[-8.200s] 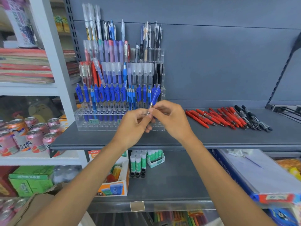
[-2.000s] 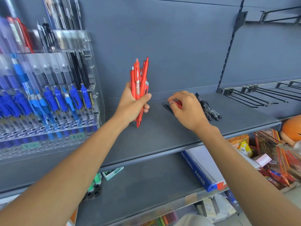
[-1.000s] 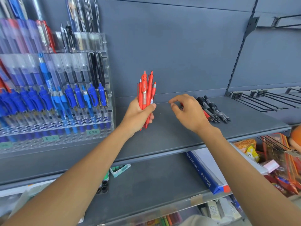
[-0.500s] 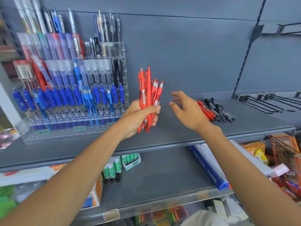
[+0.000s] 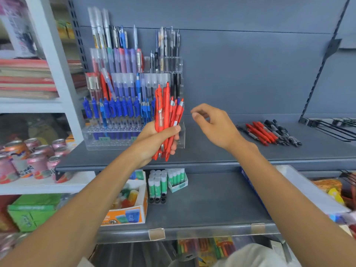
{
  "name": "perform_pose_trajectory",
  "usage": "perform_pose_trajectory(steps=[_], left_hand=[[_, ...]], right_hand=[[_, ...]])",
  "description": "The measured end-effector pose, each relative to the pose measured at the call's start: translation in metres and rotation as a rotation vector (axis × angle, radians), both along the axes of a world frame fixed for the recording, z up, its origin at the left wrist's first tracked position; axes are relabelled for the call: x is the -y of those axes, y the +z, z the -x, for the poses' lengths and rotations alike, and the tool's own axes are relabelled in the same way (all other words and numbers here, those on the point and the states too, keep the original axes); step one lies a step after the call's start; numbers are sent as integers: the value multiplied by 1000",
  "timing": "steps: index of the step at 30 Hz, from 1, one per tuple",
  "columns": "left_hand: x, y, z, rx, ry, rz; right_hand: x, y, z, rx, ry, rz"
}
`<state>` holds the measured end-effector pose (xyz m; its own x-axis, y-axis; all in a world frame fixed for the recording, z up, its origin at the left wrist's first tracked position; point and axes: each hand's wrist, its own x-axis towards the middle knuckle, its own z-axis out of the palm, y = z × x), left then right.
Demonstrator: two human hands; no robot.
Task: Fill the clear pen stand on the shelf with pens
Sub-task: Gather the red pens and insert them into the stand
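Your left hand point(image 5: 149, 140) grips a bundle of red pens point(image 5: 164, 110) upright, with the clear pen stand point(image 5: 107, 142) just behind it. Your right hand point(image 5: 216, 126) hovers to its right, relaxed and empty.

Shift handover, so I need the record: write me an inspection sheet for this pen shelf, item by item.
Surface: grey shelf, with the stand at left and loose pens at right.
Job's things: clear pen stand, front row lined with blue pens; red pen bundle held upright before it; loose red pens and black pens lying on the shelf.
Clutter: glue sticks on the lower shelf; drink cans at left.
Hands: left hand grips the red pen bundle; right hand holds nothing, fingers loosely curled.
Cables: nothing seen.
Surroundings: grey back panel; stacked books upper left; wire hooks right.
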<state>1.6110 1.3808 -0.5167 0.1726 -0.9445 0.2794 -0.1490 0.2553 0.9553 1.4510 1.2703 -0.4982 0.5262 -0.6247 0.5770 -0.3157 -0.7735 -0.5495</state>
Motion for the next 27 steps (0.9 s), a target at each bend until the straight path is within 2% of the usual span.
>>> perform_pose_trajectory(steps=[8, 18, 27], left_hand=[[-53, -4, -49, 1, 123, 54], [-100, -22, -105, -63, 289, 128], [-88, -29, -140, -123, 261, 189]], right_hand=[[-53, -1, -68, -37, 210, -27], [-88, -2, -133, -166, 328, 25], [-92, -5, -184, -63, 437, -66]])
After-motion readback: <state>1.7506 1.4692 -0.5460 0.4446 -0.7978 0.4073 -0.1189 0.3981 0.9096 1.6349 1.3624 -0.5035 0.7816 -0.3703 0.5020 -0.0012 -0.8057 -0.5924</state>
